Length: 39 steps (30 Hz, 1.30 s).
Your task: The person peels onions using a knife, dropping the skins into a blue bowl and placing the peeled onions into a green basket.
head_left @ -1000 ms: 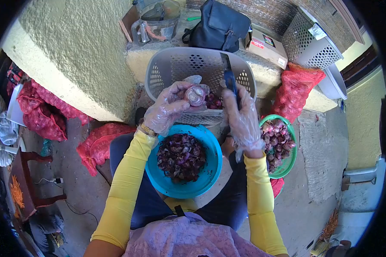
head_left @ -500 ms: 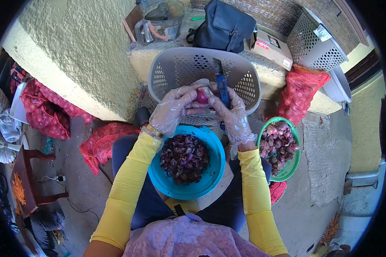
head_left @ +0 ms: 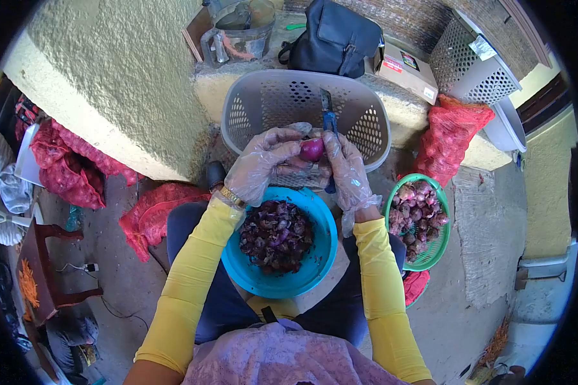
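Between both hands, over the near edge of the grey perforated basket (head_left: 359, 86), is a smooth purple onion (head_left: 312, 150). My left hand (head_left: 260, 163), in a clear plastic glove, grips it from the left. The gloved right hand (head_left: 348, 168) is closed round a blue-handled knife (head_left: 329, 120), its blade pointing away from me, with the fingers near the onion. Below them, a blue basin (head_left: 324, 263) holds dark purple peels and pieces. To the right, a green basket (head_left: 444, 244) contains several unpeeled onions (head_left: 419, 208).
Red mesh sacks lie at the left (head_left: 70, 170), beside my leg (head_left: 157, 212) and at the right (head_left: 453, 138). Behind the grey basket are a black backpack (head_left: 334, 42), a cardboard box (head_left: 404, 74) and a clear bucket (head_left: 244, 38). Wooden furniture (head_left: 48, 256) stands at left.
The onion has turned and shows more of its purple side. My right hand has shifted slightly, with the knife more upright and its fingers farther off the onion's top.
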{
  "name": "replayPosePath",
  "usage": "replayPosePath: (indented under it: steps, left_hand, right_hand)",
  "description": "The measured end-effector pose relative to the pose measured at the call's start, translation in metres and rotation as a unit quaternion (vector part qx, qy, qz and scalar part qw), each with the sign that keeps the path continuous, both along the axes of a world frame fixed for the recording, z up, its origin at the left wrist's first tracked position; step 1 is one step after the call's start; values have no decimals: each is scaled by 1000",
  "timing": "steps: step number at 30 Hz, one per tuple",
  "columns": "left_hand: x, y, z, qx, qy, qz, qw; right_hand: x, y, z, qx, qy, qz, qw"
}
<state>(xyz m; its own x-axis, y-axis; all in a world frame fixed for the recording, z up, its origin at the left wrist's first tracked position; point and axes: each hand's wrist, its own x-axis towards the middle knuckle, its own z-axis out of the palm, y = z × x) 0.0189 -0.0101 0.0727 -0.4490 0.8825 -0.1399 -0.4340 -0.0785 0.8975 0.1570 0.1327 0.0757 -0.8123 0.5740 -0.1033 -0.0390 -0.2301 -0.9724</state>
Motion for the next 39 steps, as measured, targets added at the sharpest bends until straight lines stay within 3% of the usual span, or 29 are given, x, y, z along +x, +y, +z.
replayPosePath:
  steps: [4,6,10,16,18,21,28,34,39]
  left_hand:
    - [0,1,-5,20,-44,-3,999]
    - [0,1,-6,74,-110,-52,990]
    - [8,1,-3,93,-115,-44,988]
    - [10,7,-9,138,-42,27,989]
    - [14,10,-12,173,46,73,981]
    - [9,6,-5,142,35,0,989]
    - [12,7,-2,145,34,19,989]
    - [8,6,-12,132,54,32,989]
    - [8,6,-12,98,61,18,993]
  right_hand:
    - [-1,2,-2,6,-25,-14,1000]
    - [0,4,-4,-8,-33,-11,999]
    - [1,-2,6,-19,-19,-9,1000]
    - [3,-1,4,-53,5,3,999]
    - [4,-4,6,-94,22,8,995]
    - [4,-2,7,-164,50,26,985]
    - [4,1,0,-222,50,50,972]
    - [2,-5,-4,-79,8,15,997]
    - [0,-6,-12,-38,-11,13,999]
